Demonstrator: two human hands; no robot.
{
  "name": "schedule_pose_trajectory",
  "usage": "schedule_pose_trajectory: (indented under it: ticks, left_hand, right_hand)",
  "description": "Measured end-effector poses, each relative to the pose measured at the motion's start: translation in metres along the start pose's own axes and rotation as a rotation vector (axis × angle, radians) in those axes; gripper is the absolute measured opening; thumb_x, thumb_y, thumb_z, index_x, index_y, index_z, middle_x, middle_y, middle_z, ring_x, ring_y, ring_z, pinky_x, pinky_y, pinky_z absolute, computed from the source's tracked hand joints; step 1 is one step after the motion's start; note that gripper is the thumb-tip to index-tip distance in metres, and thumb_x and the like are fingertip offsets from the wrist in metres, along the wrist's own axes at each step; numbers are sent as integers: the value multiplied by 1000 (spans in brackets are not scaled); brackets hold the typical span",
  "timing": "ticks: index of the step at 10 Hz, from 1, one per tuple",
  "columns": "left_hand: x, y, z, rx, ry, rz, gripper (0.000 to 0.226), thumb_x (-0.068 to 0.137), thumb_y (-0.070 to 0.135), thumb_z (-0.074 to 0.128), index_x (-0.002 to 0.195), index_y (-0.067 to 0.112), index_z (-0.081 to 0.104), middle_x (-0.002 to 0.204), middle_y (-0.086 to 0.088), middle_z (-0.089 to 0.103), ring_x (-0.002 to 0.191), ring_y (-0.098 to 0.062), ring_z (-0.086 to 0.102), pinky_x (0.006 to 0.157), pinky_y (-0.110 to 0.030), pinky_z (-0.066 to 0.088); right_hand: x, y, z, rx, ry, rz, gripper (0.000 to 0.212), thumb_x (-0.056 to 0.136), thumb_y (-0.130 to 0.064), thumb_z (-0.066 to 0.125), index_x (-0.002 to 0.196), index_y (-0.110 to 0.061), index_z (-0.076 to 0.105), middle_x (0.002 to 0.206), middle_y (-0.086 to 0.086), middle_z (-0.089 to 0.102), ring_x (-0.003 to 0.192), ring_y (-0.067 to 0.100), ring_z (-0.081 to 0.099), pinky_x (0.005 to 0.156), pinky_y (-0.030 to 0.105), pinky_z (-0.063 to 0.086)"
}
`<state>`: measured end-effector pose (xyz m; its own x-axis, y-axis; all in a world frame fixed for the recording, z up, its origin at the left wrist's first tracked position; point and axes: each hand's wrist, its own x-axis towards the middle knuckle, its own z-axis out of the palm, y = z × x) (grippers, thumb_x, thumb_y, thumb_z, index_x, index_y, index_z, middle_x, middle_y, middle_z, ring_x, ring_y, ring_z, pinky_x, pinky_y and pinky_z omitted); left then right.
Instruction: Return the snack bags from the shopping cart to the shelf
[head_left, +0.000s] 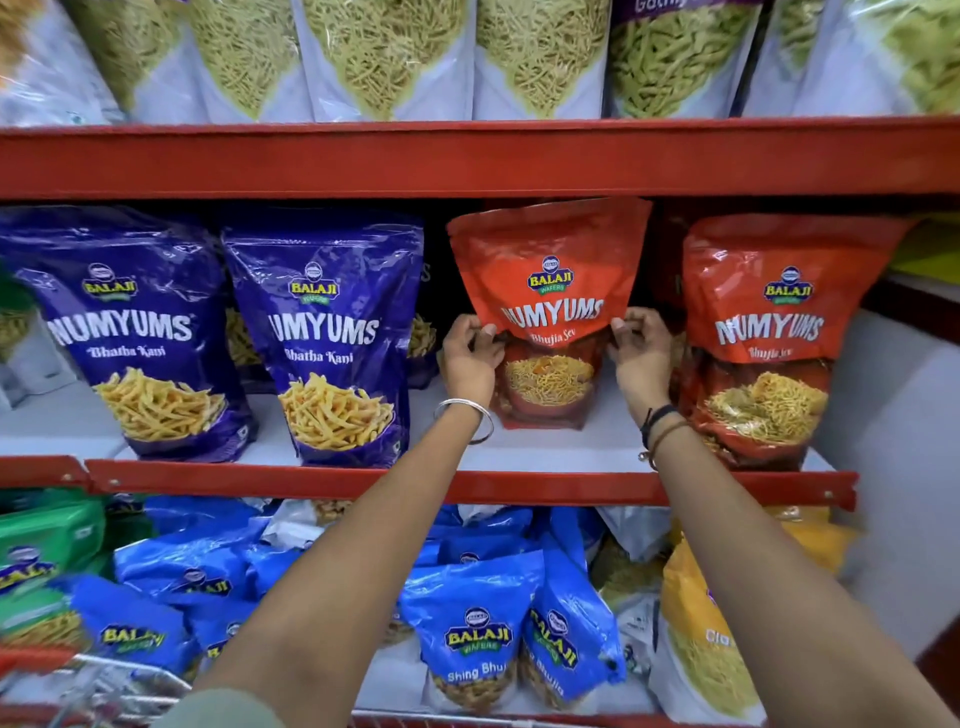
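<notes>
An orange Numyums Bhujia Sev bag (550, 291) stands upright on the middle shelf (545, 449), set back from the front edge. My left hand (470, 358) grips its left side and my right hand (641, 358) grips its right side, fingers pinching the bag at mid height. A second orange Bhujia Sev bag (763, 332) stands just right of it, nearer the shelf front. At the bottom left a corner of the shopping cart (104, 675) shows, blurred.
Two purple Bhatha Kani bags (322, 332) stand left of my hands. The top shelf holds several white bags of yellow sev (384, 52). Below, blue Balaji bags (478, 639) and a yellow bag (696, 634) lie piled. A grey wall (904, 467) ends the shelf at right.
</notes>
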<state>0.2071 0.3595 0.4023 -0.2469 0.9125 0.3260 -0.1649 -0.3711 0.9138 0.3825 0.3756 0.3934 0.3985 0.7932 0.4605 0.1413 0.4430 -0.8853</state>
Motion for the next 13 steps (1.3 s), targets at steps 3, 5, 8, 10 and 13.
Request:
schedule_pose_trajectory:
  ticks: [3,5,8,10,13]
  left_hand:
    - [-20,-33,-12,369,-373,-96,62,81,65,13,141,47,7,157,6,18,139,-16,24,110,-37,26]
    - [-22,-25,-15,435,-398,-113,77,66,75,1,139,51,7,154,0,29,124,-18,43,95,-35,42]
    - [-69,-6,-37,406,-426,-128,78,62,83,0,134,57,14,148,2,38,117,-22,49,92,-39,41]
    - [-90,4,-48,410,-446,-62,93,52,92,3,136,54,16,78,23,27,69,3,26,63,-29,27]
    - [-118,13,-63,420,-289,76,56,86,63,23,135,39,36,131,32,40,123,16,38,110,-28,32]
  right_hand:
    - [-30,22,-2,44,-324,421,87,67,-82,21,129,-28,47,127,-3,56,112,13,52,95,37,45]
    - [-43,8,-5,83,-284,451,88,72,-78,24,133,-19,46,132,6,55,118,19,52,95,35,47]
    - [-89,-14,-32,81,-260,371,77,86,-66,18,127,-10,52,134,16,54,106,15,52,97,32,40]
    - [-113,-27,-42,59,-240,349,75,87,-65,19,124,-11,56,136,17,53,121,24,51,107,38,38]
    - [-144,-30,-50,-43,-153,317,60,91,-54,33,126,-9,52,134,15,54,120,26,54,105,40,41]
